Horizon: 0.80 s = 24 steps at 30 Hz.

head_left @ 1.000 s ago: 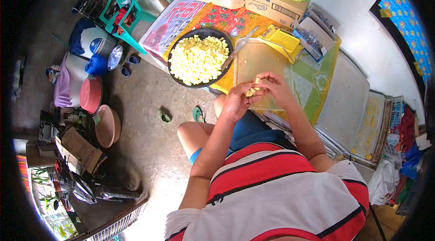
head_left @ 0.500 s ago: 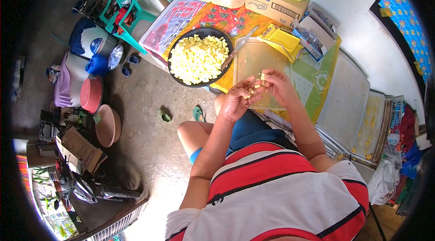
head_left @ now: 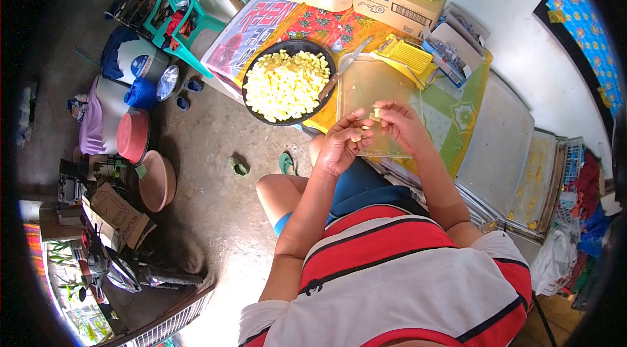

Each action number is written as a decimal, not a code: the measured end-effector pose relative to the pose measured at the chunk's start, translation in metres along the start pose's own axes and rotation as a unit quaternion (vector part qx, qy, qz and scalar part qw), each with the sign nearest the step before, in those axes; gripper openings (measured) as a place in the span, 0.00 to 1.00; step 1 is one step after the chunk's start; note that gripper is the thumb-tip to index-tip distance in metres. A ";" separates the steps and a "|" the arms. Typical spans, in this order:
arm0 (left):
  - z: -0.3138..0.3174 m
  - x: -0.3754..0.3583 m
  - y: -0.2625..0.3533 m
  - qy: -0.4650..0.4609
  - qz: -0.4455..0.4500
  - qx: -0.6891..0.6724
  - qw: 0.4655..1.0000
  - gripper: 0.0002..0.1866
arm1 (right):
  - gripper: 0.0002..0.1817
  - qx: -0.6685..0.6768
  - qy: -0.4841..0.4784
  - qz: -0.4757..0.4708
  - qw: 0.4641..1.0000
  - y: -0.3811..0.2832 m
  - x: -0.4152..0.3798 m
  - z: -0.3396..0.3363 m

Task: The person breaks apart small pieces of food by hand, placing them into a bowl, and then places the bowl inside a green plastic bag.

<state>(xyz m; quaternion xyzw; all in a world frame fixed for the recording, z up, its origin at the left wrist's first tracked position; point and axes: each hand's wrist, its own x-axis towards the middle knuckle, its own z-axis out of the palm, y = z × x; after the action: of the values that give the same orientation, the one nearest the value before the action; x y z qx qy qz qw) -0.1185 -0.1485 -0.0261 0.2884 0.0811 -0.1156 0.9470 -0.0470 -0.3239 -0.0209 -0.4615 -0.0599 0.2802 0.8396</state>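
Both my hands are raised over the near edge of a clear, flat tray [head_left: 372,82] on the table. My left hand [head_left: 343,144] is curled with small pale-yellow chunks [head_left: 357,137] between its fingers. My right hand [head_left: 403,126] pinches one pale-yellow piece [head_left: 377,112] between thumb and fingertips, close to the left fingertips. Left of the tray stands a round black pan [head_left: 251,101] heaped with similar yellow chunks [head_left: 286,86]. A knife [head_left: 353,58] lies with its handle across the pan's right rim and its blade toward the tray.
Behind the tray sits a yellow ridged plastic rack [head_left: 401,56], beside open boxes [head_left: 450,47]. Cardboard boxes [head_left: 392,4] line the wall. Large flat trays [head_left: 496,131] lie at the right. A green chair [head_left: 176,7], basins [head_left: 157,180] and slippers [head_left: 286,163] are on the floor.
My hands have drawn slightly apart at the fingertips. Fewer chunks show between my left fingers, and the right hand's piece is now separate from them.
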 end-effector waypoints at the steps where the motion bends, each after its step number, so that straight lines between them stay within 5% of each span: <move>1: -0.001 0.000 0.000 0.006 0.003 0.006 1.000 0.22 | 0.11 -0.007 -0.001 0.002 1.000 0.000 0.000 0.000; 17: 0.010 -0.002 0.001 0.039 0.131 0.189 0.972 0.22 | 0.10 -0.020 -0.037 0.070 0.997 0.012 -0.001 0.009; 24: 0.004 -0.001 0.003 0.063 0.060 0.072 0.994 0.15 | 0.11 -0.036 -0.058 0.090 0.994 0.004 -0.005 0.018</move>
<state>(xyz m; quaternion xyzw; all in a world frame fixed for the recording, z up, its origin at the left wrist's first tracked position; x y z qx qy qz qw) -0.1184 -0.1483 -0.0210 0.3670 0.1146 -0.0454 0.9220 -0.0594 -0.3118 -0.0128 -0.4782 -0.0768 0.3785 0.7888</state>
